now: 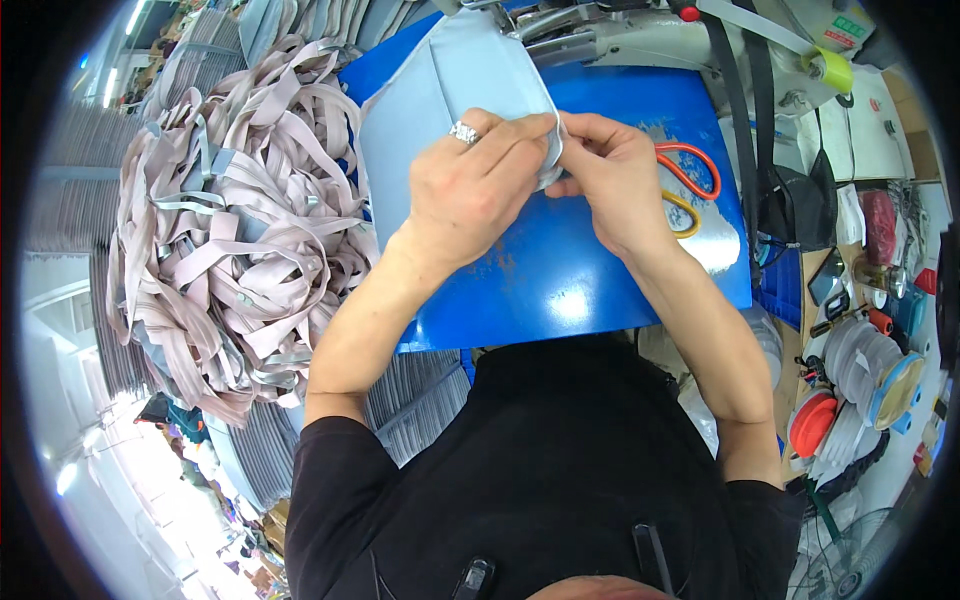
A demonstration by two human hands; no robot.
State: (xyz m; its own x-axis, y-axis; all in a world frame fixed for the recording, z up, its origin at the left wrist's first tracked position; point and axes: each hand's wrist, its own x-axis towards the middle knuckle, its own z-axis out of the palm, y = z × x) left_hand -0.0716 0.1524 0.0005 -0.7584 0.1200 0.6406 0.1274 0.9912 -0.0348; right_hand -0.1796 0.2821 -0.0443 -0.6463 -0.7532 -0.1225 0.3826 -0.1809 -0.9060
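The pale blue fabric piece (450, 90) is being pinched at its near corner by the left hand (470, 190) and right hand (615, 180), both grips clamped on it, over the blue table (560, 280). Nothing appears stitched yet; the corner is still being folded. Room is being narrowed by the strap heap (230, 240) leftward, scissors (690, 185) and sewing machine (640, 40) beyond.

A pale grey-blue piece of folded fabric (440, 95) lay on the glossy blue work surface, its far end reaching up toward the sewing machine at the top of the view. It was a long, flat panel with a crease running lengthwise, its left edge lying beside the heap of straps. Its near right corner was lifted off the surface and pinched, the edge there curled over into a small fold.
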